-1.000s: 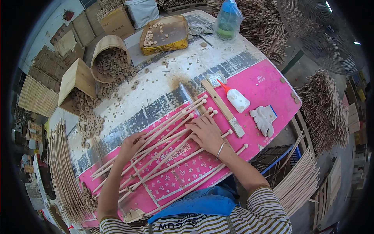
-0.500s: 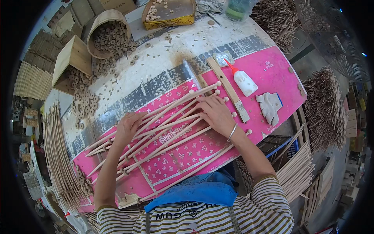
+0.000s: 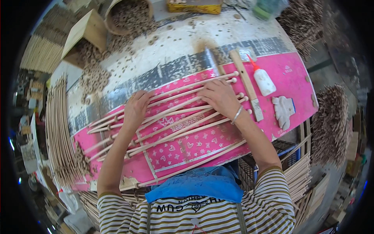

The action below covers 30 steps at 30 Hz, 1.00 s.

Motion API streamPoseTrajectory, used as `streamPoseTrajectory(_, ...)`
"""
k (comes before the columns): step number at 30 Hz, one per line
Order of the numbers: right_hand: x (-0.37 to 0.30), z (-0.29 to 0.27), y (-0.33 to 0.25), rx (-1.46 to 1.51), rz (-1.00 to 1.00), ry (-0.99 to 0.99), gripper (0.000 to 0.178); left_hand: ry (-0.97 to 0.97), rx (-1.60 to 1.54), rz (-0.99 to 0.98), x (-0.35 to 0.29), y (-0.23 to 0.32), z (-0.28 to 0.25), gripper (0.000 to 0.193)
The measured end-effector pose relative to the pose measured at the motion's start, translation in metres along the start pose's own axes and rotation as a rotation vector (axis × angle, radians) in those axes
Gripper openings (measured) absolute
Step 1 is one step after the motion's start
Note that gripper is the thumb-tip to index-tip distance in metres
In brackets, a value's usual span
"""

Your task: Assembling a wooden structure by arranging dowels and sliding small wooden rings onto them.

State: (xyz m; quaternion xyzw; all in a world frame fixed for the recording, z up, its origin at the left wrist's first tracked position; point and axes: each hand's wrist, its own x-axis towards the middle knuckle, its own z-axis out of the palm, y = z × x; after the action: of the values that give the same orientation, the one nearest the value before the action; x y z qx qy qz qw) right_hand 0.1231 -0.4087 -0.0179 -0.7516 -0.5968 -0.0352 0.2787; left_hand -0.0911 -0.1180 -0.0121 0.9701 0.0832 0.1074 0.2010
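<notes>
Several pale wooden rods (image 3: 182, 104) lie slantwise over a pink patterned sheet on the table. Small wooden balls (image 3: 236, 73) cap their right ends, and ring-shaped wooden beads (image 3: 127, 155) sit around them toward the left, where the ends taper. My left hand (image 3: 137, 108) is closed over the upper rods left of their middle, with its fingertips curled behind them. Closer to the ball ends, my right hand (image 3: 221, 95) has its bent fingers around the upper rods; its fingertips are partly hidden among them. A bracelet (image 3: 236, 115) circles my right wrist.
Right of the rods are a wooden strip (image 3: 249, 87), a white glue bottle (image 3: 264, 82) with a red tip, and a glove (image 3: 284, 112). Loose wooden rings spill from a wooden box (image 3: 89, 33) and a round tub (image 3: 110, 22). Bundled rods (image 3: 64, 128) stand at left.
The view has shifted and turned. The rods under my hands cross less and lie more nearly parallel, with their ball ends rearranged. Both hands remain on the rods.
</notes>
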Motion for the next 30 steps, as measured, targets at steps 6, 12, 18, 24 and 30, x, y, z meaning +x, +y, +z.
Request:
streamPoseTrajectory(6,-0.014,-0.01,0.007,0.078,0.119,0.003,0.011,0.041,0.084,0.104,-0.041,0.026,-0.029,0.047)
streamPoseTrajectory(12,-0.011,-0.009,0.011,0.019,0.062,-0.043,0.01,0.047,0.191,-0.022,-0.086,0.016,-0.024,0.053)
streamPoseTrajectory(18,-0.007,-0.018,0.021,0.127,0.084,-0.175,0.013,0.018,0.212,-0.042,-0.092,0.026,-0.022,0.063)
streamPoseTrajectory(24,-0.011,-0.011,0.028,0.137,0.093,-0.106,0.012,-0.049,0.346,0.171,-0.072,0.042,-0.019,0.068)
streamPoseTrajectory(30,-0.008,-0.01,0.027,0.164,0.062,-0.09,0.014,0.012,0.337,0.122,-0.047,0.053,0.003,0.054)
